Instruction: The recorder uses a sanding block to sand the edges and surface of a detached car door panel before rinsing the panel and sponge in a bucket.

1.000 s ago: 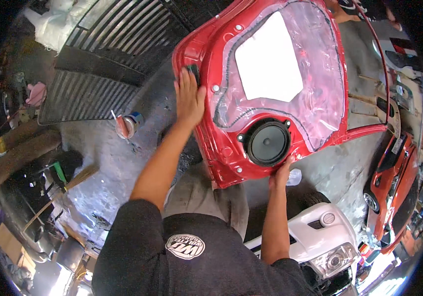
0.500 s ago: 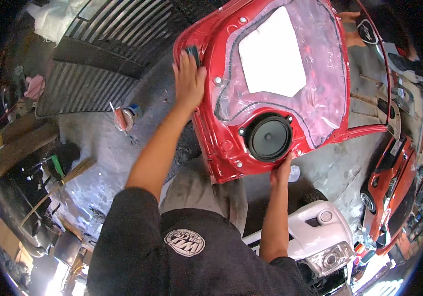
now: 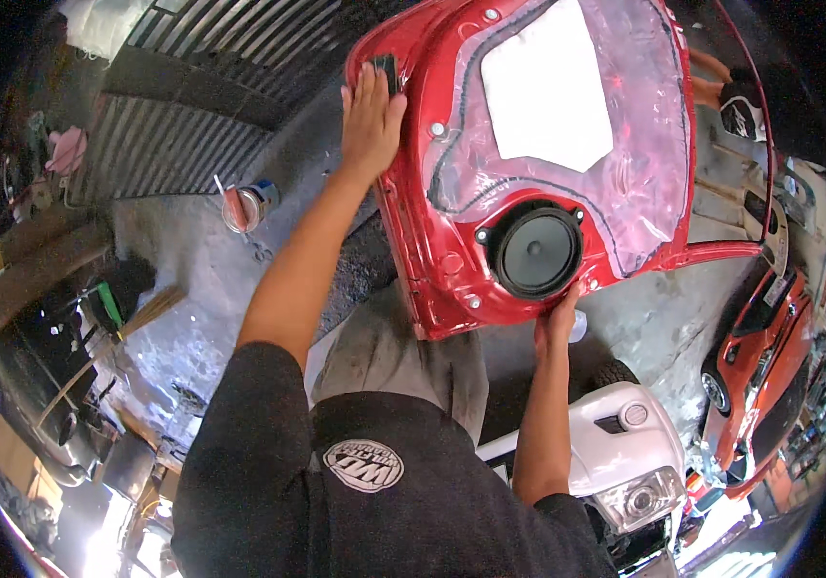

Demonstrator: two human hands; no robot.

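A red car door [image 3: 411, 217], its inner side facing up, is held in front of me, tilted. Clear plastic film [image 3: 646, 183] bonded by a dark sealant line covers its middle, with a white panel [image 3: 546, 91] on it. A round black speaker [image 3: 536, 252] sits in the near part. At the door's left edge my left hand [image 3: 372, 120] presses with fingers extended, beside a small black part [image 3: 388, 73]. My right hand [image 3: 558, 314] grips the near edge below the speaker, thumb on top; its other fingers are hidden underneath.
Another person's arm [image 3: 708, 65] shows at the door's far right. A paint can [image 3: 257, 204] stands on the floor at left, near a broom [image 3: 153, 310]. A white bumper with a headlight [image 3: 625, 429] lies near right, and a red car [image 3: 765, 361] stands beyond.
The door has shifted slightly away and to the right in the view, with both my hands still on it. The other person's arm at the far right has shifted too.
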